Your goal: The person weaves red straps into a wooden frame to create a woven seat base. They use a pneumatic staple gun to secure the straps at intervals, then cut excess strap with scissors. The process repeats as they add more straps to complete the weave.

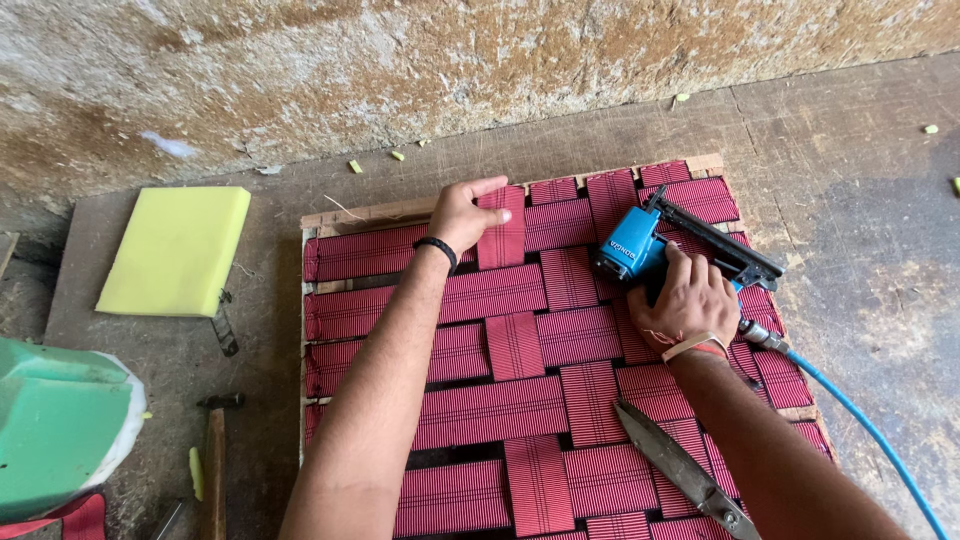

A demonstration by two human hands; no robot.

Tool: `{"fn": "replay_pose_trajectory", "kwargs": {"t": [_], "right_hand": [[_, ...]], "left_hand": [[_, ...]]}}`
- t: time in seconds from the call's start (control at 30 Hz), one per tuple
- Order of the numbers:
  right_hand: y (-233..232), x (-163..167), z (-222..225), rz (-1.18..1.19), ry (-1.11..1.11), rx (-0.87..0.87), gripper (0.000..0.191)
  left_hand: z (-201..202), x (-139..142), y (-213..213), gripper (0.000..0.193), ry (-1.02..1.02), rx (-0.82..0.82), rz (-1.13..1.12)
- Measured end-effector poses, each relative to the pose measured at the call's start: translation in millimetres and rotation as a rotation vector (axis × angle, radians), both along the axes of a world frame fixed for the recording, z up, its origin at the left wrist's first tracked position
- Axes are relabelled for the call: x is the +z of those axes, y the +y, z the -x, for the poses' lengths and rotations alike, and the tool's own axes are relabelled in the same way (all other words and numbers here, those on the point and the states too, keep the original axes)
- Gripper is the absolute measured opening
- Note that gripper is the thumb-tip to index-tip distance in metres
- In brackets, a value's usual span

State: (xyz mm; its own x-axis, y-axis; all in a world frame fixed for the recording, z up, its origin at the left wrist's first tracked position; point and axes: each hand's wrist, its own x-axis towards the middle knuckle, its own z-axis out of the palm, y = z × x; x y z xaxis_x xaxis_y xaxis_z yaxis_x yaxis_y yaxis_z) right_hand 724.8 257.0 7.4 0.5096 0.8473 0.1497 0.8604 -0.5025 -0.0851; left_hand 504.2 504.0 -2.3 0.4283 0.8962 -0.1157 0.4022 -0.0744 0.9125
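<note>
Head view: left hand [462, 215] pressed flat, fingers spread, on a vertical red ribbed webbing strap [503, 228] at the wooden frame's [365, 212] far edge. Right hand [690, 300] clenched around a blue pneumatic staple gun [640, 245], nose beside that strap; grip hidden under fingers. Long steel shears [680, 468] near right forearm, handles cut off.

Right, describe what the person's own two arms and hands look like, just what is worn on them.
Both forearms are bare, with no sleeves in view and no gloves. The left hand has a thin black band around its wrist. The right hand has a light orange band at its wrist, with a thin reddish thread alongside it. No rings can be made out on the fingers.
</note>
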Motion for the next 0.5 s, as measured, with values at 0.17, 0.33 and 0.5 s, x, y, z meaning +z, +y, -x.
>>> {"fn": "replay_pose_trajectory", "kwargs": {"t": [0.17, 0.33, 0.5], "right_hand": [[-1, 1, 1, 0.002, 0.011, -0.006, 0.078], [0, 1, 1, -0.003, 0.006, -0.003, 0.078], [0, 1, 0, -0.017, 0.011, 0.007, 0.078]], "left_hand": [[-6, -3, -6, 0.036, 0.029, 0.032, -0.224], [-10, -11, -6, 0.031, 0.017, 0.076, -0.282], [-4, -14, 0, 0.023, -0.029, 0.031, -0.183]]}}
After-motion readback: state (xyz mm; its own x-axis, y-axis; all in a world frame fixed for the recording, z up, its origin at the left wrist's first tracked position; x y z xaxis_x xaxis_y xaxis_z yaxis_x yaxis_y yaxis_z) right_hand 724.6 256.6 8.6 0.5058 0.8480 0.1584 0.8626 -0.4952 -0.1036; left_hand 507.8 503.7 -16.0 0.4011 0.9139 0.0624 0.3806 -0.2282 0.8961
